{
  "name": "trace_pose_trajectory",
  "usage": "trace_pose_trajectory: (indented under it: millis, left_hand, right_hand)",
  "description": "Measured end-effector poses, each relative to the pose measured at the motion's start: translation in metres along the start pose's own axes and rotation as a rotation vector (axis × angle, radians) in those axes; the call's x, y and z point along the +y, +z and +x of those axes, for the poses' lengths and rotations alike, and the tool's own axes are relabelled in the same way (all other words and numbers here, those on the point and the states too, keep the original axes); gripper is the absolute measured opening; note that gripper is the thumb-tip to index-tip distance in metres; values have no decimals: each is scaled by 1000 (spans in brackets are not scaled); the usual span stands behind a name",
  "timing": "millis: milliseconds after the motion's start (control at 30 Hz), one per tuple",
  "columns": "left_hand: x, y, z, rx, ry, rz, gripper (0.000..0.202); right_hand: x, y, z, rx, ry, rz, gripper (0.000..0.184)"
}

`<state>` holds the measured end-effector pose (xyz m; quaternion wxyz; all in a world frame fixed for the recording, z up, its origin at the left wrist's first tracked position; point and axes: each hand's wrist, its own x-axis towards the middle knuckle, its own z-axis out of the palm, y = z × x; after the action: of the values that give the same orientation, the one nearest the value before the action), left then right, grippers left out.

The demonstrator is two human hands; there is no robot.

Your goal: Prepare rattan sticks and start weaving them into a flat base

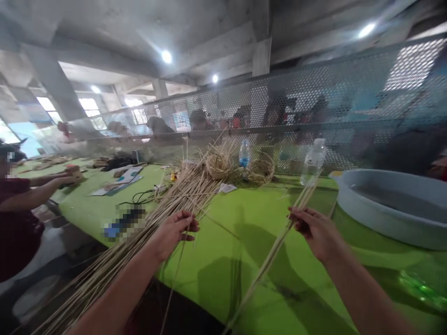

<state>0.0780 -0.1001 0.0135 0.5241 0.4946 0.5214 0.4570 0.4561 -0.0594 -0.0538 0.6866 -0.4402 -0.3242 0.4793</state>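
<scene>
My right hand (316,230) is closed in a pinch round a thin bundle of pale straw-like strands (270,253), which slants from upper right to lower left above the table. My left hand (176,230) has its fingers curled together on a single thin strand (177,270) that hangs down past the table's edge. Under and behind my left forearm lies a large heap of long dry strands (178,200), its ends sticking out over the near edge. A small round woven basket (217,166) sits at the heap's far end.
A wide pale basin (387,204) stands at right on the green table (237,218). Clear plastic bottles (313,163) (245,156) and a loose woven ring (261,170) line the back, before a perforated metal screen (223,107). Another person (21,209) works at far left.
</scene>
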Motion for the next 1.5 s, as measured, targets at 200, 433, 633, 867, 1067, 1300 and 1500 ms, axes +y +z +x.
trace_pose_trajectory:
  millis: [200, 433, 633, 867, 1067, 1300, 1500]
  left_hand:
    - [53, -8, 15, 103, 180, -82, 18]
    - [112, -32, 35, 238, 347, -145, 32]
    - [123, -69, 56, 452, 439, -226, 21]
    - [90, -115, 66, 638, 436, -256, 18]
    - [86, -109, 70, 531, 419, -164, 30]
    - [90, -3, 97, 54, 305, 62, 43]
    - [45, 105, 111, -256, 200, 152, 45]
  right_hand:
    - [-7, 13, -12, -43, 13, -32, 32]
    - [-6, 12, -14, -46, 72, -17, 43]
    - [4, 6, -7, -37, 84, -34, 45]
    - [5, 7, -6, -40, 78, -93, 43]
    - [5, 15, -12, -96, 124, -131, 47]
    - [19, 35, -21, -278, 102, -197, 46]
    - [24, 40, -19, -335, 94, -129, 41]
